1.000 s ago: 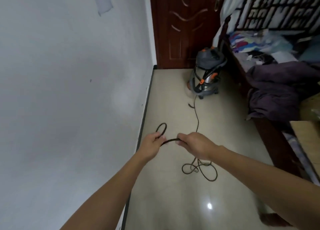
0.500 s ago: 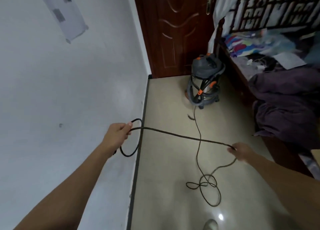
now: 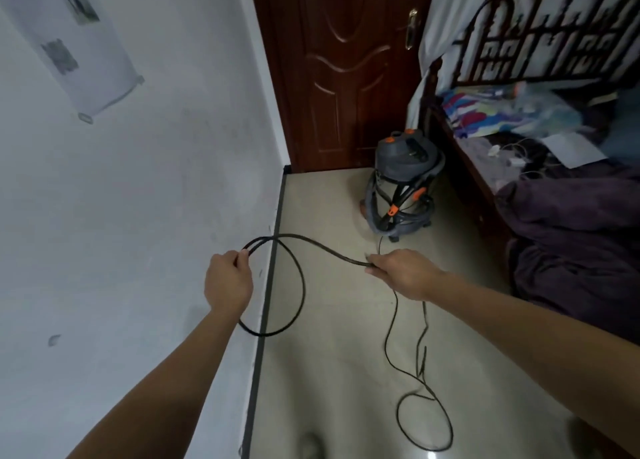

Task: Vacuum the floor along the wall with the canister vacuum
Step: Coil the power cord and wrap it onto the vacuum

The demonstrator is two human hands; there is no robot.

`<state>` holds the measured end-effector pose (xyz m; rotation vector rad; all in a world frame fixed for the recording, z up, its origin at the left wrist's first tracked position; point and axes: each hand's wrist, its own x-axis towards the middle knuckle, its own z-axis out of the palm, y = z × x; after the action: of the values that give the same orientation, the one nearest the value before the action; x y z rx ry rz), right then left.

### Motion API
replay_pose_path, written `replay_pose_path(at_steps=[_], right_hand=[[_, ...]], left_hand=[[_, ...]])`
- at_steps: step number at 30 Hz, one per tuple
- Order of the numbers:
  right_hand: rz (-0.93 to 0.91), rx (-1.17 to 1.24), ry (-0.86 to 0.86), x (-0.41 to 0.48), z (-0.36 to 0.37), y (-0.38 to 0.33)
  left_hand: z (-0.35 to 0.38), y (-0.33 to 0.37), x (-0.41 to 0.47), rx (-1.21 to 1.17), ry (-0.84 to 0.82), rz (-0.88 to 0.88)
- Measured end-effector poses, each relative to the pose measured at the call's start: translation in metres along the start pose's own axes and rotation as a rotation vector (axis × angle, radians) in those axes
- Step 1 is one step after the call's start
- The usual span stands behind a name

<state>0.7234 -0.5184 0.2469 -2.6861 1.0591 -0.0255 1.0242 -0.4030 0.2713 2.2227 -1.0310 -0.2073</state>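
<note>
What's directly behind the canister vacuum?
A brown door stands behind the canister vacuum. The vacuum's body hides the door's lower right corner and the threshold there.

Dim, soft indoor light; floor (image 3: 346, 354) glare; edges warped, blurry.

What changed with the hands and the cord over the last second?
The right hand drew a length of cord out to the right, then swung back toward the left hand, which now holds a bigger hanging loop. Both hands still grip the cord. The canister vacuum stayed by the door.
</note>
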Motion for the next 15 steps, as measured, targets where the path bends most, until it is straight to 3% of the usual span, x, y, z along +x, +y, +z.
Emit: replay_pose_path(at_steps=[4, 9, 12, 15], right_hand=[[0.003, -0.052, 0.010, 0.033, -0.013, 0.014], [0.066, 0.048, 0.052, 0.105, -0.034, -0.012], [0.119, 0.132, 0.073, 0.139, -0.046, -0.016], [0.214, 0.171, 0.089, 0.156, -0.051, 0.001]], left_hand=[[0.008, 0.011, 0.058, -0.117, -0.081, 0.064], [0.051, 0.047, 0.105, -0.486, -0.526, -0.131], [0.074, 0.067, 0.123, -0.534, -0.690, -0.188], [0.093, 0.090, 0.136, -0.490, -0.785, -0.099]])
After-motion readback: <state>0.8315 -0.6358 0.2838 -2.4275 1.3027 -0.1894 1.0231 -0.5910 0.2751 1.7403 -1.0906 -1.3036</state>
